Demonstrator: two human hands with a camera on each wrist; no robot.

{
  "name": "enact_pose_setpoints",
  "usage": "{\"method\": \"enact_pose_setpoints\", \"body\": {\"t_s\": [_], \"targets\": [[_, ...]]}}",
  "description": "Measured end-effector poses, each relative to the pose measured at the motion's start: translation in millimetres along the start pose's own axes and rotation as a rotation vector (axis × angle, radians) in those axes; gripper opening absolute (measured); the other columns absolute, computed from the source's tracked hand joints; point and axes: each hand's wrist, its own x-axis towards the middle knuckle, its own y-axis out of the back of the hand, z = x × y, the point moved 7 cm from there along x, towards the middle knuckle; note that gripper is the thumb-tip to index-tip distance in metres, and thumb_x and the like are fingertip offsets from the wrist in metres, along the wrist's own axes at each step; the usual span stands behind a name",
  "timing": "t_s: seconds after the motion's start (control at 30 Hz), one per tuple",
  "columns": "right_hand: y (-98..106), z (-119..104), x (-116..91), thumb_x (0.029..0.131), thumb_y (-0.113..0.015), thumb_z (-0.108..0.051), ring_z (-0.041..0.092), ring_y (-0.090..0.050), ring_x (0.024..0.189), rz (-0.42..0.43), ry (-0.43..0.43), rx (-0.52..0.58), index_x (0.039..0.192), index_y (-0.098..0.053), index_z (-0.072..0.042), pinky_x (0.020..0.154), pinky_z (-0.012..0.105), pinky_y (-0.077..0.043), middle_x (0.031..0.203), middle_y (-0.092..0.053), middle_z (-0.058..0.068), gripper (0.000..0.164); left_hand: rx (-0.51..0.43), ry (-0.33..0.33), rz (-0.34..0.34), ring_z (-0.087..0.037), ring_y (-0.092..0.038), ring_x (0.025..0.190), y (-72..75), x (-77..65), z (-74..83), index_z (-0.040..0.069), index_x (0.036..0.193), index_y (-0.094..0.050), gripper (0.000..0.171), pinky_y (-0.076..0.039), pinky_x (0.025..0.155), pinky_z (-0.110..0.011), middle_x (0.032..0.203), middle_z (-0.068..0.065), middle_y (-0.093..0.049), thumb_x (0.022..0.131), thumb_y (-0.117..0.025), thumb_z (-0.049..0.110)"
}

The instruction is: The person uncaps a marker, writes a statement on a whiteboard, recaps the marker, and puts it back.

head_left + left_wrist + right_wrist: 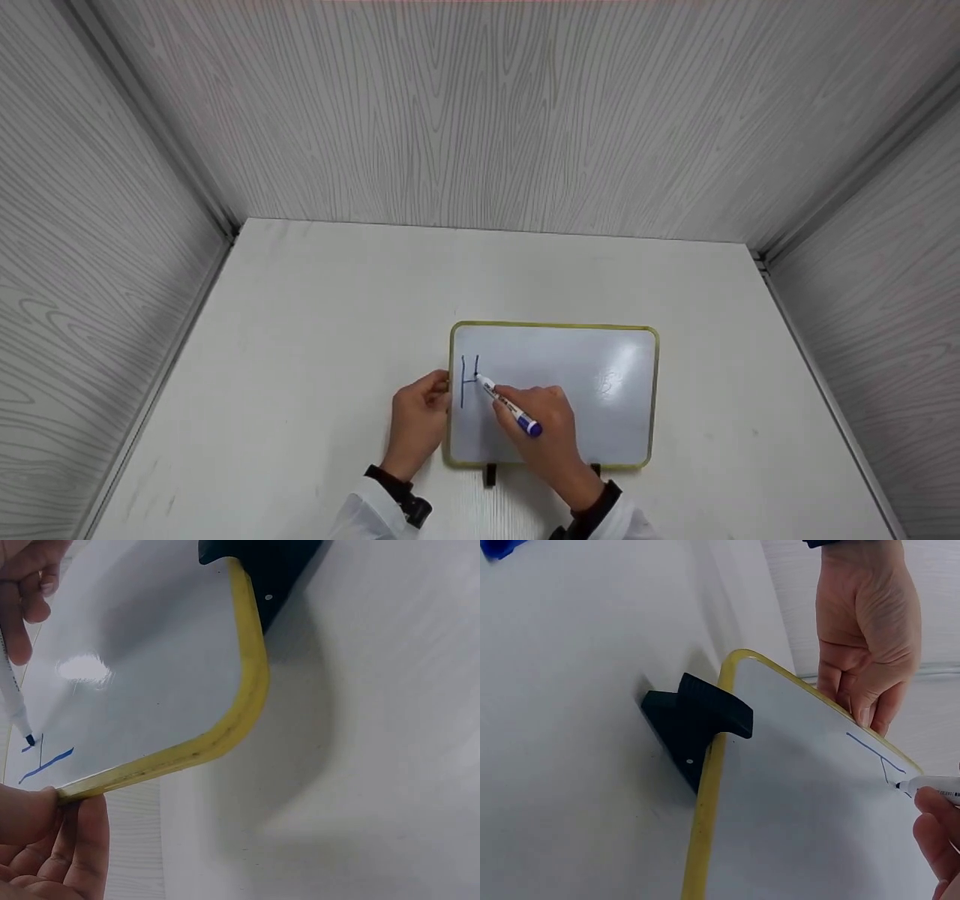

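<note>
A small whiteboard (562, 356) with a yellow frame leans on black stand feet (490, 475). My left hand (417, 421) pinches its left edge, thumb on the front and fingers behind, as the left wrist view shows. My right hand (546, 426) grips a white marker (511, 407) with a blue end. The marker's dark tip touches the board near its left side. Blue lines (463, 386) stand there: a long upright stroke, a short crossbar and a second, shorter upright where the tip rests.
Under the board lies a white tabletop (300, 315). Grey wood-grain panels (480, 112) enclose it at the back and both sides. In the right wrist view a black stand foot (682, 727) hooks over the board's lower edge, and a blue object (501, 547) shows in the corner.
</note>
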Motion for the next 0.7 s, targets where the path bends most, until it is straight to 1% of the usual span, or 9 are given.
{"method": "enact_pose_setpoints", "body": {"t_s": [0.1,0.23,0.33,0.57,0.7], "targets": [[0.2,-0.8,-4.1,0.076,-0.077,-0.01,0.003,-0.054,0.063,-0.001,0.003,0.003,0.1,-0.075,-0.017,0.061,0.025,-0.038,0.08,-0.068,-0.013,0.025,-0.014,-0.006,-0.008,-0.013,-0.064,0.08,0.0,0.0,0.4,0.005,0.105,-0.07,0.032,-0.052,0.071,-0.029,0.088,-0.002,-0.069,0.079,-0.061,-0.013],[0.6,-1.8,-9.9,0.074,-0.077,-0.009,0.002,-0.056,0.066,0.006,0.015,0.044,0.1,-0.075,-0.016,0.063,0.025,-0.038,0.084,-0.069,-0.013,0.026,-0.024,-0.021,-0.017,-0.012,-0.065,0.079,-0.3,-0.2,1.2,0.008,0.103,-0.07,0.029,-0.052,0.071,-0.029,0.088,-0.001,-0.069,0.082,-0.061,-0.01],[0.1,-1.8,-14.7,0.075,-0.077,-0.008,0.002,-0.057,0.067,0.0,0.019,0.057,0.1,-0.074,-0.015,0.064,0.026,-0.038,0.086,-0.069,-0.013,0.026,-0.023,-0.014,-0.018,-0.012,-0.064,0.078,-0.3,-0.6,1.7,0.009,0.103,-0.071,0.028,-0.052,0.071,-0.029,0.087,0.001,-0.068,0.083,-0.061,-0.009],[-3.8,0.3,-26.4,0.078,-0.075,-0.012,-0.001,-0.054,0.066,-0.065,-0.05,0.02,0.099,-0.075,-0.018,0.064,0.025,-0.038,0.081,-0.067,-0.018,0.022,-0.031,0.002,-0.012,-0.013,-0.064,0.079,-0.1,-1.4,2.4,0.007,0.104,-0.07,0.032,-0.051,0.071,-0.029,0.088,0.0,-0.068,0.081,-0.058,-0.012],[-3.5,-1.8,-30.6,0.078,-0.075,-0.012,0.0,-0.054,0.066,-0.081,-0.057,0.008,0.098,-0.075,-0.018,0.065,0.027,-0.038,0.082,-0.067,-0.016,0.022,-0.033,0.006,-0.011,-0.013,-0.063,0.079,-0.2,-1.6,2.5,0.006,0.105,-0.07,0.032,-0.051,0.07,-0.029,0.088,-0.001,-0.068,0.081,-0.059,-0.012]]}}
